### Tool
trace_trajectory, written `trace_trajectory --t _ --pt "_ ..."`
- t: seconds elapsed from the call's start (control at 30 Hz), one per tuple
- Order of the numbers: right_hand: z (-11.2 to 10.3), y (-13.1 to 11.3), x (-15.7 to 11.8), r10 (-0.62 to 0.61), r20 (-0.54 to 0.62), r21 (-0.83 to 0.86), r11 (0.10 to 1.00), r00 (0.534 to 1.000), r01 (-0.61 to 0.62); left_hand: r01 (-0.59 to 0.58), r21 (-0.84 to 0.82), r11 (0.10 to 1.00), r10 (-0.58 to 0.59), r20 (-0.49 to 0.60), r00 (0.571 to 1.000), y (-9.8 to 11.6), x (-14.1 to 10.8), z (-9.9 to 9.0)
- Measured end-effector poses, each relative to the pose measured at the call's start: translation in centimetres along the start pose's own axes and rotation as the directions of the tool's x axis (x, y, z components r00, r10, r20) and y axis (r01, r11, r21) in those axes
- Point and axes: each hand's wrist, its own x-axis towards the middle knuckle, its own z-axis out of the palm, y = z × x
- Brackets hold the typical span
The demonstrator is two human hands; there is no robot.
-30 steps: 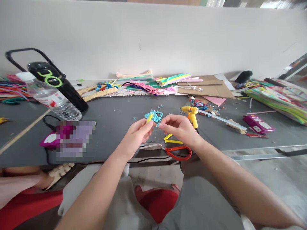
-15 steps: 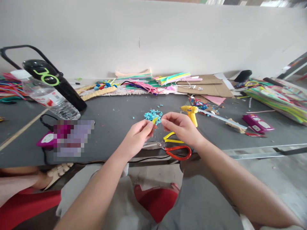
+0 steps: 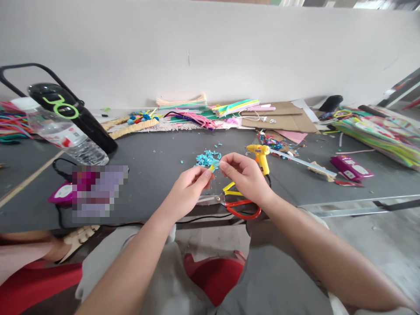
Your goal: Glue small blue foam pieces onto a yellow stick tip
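Observation:
My left hand [image 3: 190, 190] is closed in a pinch on a small yellow piece [image 3: 211, 168], which sticks out past the thumb tip. Just to its right, my right hand [image 3: 244, 177] has its thumb and forefinger pressed together, and what lies between them is too small to make out. Behind the fingertips a loose pile of short light-blue pieces [image 3: 204, 158] lies on the grey table [image 3: 154, 175]. Scissors [image 3: 241, 204] with one red and one yellow handle lie below the hands, partly covered by my right hand. A yellow hot glue gun [image 3: 261, 155] is just beyond my right hand.
On the left stand a clear water bottle [image 3: 77, 146] and a black flask [image 3: 95, 131]. Purple boxes [image 3: 351, 168] lie on both sides. Bundles of coloured pipe cleaners [image 3: 236, 107] and cardboard [image 3: 278, 117] line the wall. A cable [image 3: 197, 219] runs along the front edge.
The yellow piece has turned slightly in my left fingers and now points more upright. My right hand stays close beside it, still pinched. The whole view has shifted a little.

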Motion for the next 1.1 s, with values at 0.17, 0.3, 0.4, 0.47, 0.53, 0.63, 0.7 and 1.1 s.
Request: trace_trajectory --t 0.17,0.3,0.4,0.47,0.53,0.63,0.7,1.1 --pt "0.2 0.0 -0.1 -0.027 -0.046 -0.07 0.997 0.999 0.024 -0.016 0.004 1.0 0.016 0.004 1.0 0.2 -0.1 0.0" --pt "0.1 -0.1 -0.1 -0.018 -0.054 -0.098 0.995 0.998 0.013 -0.008 -0.003 1.0 0.008 0.007 1.0 0.2 -0.1 0.0" --pt "0.0 -0.1 -0.2 -0.01 -0.067 -0.108 0.994 0.998 0.002 -0.004 -0.001 1.0 0.004 0.006 1.0 0.1 -0.2 -0.1" --pt "0.0 0.0 -0.2 -0.001 -0.081 -0.107 0.994 0.997 -0.007 -0.004 0.003 1.0 0.004 0.006 1.0 0.1 -0.2 -0.1" --pt "0.1 0.0 -0.3 0.001 -0.102 -0.112 0.994 0.995 -0.012 0.0 0.0 1.0 0.0 0.007 1.0 0.1 -0.2 -0.1" --pt "0.0 -0.1 -0.3 -0.015 -0.129 -0.109 0.994 0.992 0.001 0.006 -0.018 1.0 -0.005 0.012 1.0 0.2 -0.1 0.0" --pt "-0.3 -0.2 -0.3 -0.026 -0.136 -0.098 0.995 0.99 0.013 0.006 -0.022 1.0 -0.006 0.015 1.0 0.1 -0.1 0.0" --pt "-0.3 -0.9 -0.9 -0.112 -0.122 -0.256 0.964 0.986 0.077 -0.026 0.039 0.999 0.027 -0.025 0.999 0.4 -0.3 0.0"
